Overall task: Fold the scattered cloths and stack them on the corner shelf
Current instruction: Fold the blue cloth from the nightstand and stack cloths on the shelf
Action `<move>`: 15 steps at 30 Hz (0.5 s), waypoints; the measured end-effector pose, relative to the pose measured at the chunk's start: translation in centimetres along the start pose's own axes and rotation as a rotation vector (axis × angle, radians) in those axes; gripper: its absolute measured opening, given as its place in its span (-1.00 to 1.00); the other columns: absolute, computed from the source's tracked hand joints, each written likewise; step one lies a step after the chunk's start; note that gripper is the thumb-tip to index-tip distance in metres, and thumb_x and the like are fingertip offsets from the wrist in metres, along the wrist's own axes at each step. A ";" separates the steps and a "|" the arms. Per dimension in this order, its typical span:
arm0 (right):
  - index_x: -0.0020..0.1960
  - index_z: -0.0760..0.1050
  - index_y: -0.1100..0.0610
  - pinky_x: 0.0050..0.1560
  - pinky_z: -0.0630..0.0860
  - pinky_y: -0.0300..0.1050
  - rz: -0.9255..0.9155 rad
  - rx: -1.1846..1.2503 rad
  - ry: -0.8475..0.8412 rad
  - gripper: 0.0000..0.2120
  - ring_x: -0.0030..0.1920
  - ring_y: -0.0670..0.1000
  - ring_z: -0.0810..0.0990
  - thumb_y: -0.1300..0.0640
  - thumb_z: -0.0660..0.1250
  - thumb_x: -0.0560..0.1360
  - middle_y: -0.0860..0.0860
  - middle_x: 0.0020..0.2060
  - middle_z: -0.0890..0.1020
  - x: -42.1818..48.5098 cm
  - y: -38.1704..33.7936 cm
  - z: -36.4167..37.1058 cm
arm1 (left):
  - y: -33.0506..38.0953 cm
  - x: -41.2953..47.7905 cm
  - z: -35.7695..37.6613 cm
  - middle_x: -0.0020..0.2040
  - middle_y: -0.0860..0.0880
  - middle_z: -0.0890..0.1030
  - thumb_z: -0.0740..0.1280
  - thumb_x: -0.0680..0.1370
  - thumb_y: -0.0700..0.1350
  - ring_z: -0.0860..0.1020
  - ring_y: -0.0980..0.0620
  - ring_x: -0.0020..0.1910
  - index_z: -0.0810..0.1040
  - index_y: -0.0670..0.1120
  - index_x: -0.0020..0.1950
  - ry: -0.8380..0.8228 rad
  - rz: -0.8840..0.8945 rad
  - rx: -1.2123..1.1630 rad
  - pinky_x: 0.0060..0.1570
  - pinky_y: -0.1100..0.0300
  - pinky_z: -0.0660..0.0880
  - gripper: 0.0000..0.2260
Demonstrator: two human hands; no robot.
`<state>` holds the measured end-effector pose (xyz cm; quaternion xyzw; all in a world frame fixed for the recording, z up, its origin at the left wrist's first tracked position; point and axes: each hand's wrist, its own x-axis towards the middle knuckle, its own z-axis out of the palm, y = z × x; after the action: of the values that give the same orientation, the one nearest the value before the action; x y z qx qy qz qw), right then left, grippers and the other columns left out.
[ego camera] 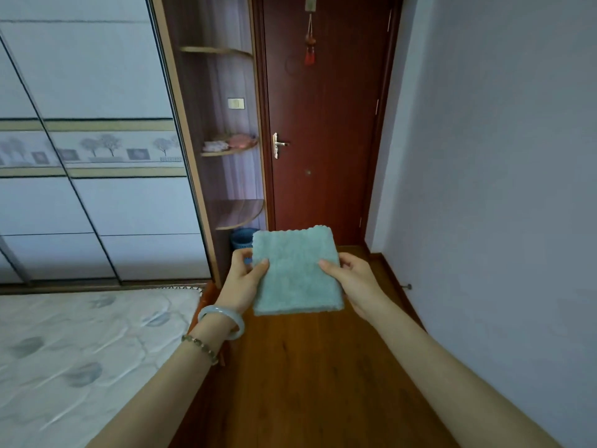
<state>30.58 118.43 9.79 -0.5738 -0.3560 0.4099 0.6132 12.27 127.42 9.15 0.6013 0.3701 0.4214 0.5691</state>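
Step in hand: carrying a folded green cloth [295, 273] towards the corner shelf [231, 151], by my reading.
Cloth now: held up flat in mid-air over the wooden floor [307, 383], at about 6 o'clock from the door [326, 124].
Left hand [244, 279]: thumb on top, fingers underneath, pinching the cloth's left edge.
Right hand [352, 279]: thumb on top, fingers underneath, pinching the right edge.
Doing it well: keep both pinches even so the layers stay square; the shelf lies at 11 o'clock from the cloth, so lay it flat there and let go only once it rests.
Cloths in hand: one.
Cloths on shelf: a pale pile and a pink pile; exact number too small to tell.
Shelf boards visible: three.
Hands: two.
Bracelets on left wrist: two.
Bed [80, 350]: one, at 8 o'clock.
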 end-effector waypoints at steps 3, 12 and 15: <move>0.16 0.53 0.15 0.10 0.59 0.02 0.003 -0.015 -0.026 -0.69 0.04 0.00 0.66 0.11 0.44 0.44 0.04 0.05 0.66 6.7 0.1 -0.2 | -1.3 6.1 0.4 0.08 -0.05 0.55 0.26 0.59 -0.08 0.59 0.02 0.00 0.31 -0.06 0.25 0.016 -0.014 -0.009 -0.10 0.14 0.54 -0.73; 0.05 0.54 0.08 0.08 0.60 -0.01 -0.016 -0.068 -0.129 -0.80 0.01 -0.02 0.65 0.09 0.43 0.45 0.01 0.02 0.66 30.6 -1.0 -1.8 | -3.6 27.9 3.1 0.07 -0.08 0.58 0.29 0.58 -0.10 0.62 -0.03 -0.01 0.34 -0.06 0.23 0.118 -0.023 -0.086 -0.14 0.13 0.56 -0.75; 0.04 0.55 0.08 0.09 0.59 0.00 -0.033 -0.064 -0.144 -0.81 0.01 -0.01 0.66 0.11 0.44 0.45 0.03 0.02 0.66 38.5 -2.4 -2.5 | -3.1 35.3 4.3 0.09 -0.09 0.57 0.27 0.59 -0.14 0.61 0.01 -0.03 0.33 -0.09 0.24 0.152 0.016 -0.096 -0.12 0.14 0.54 -0.75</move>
<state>48.84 152.43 10.70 -0.5563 -0.4212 0.4284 0.5741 29.42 158.67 9.10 0.5426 0.3869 0.4874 0.5643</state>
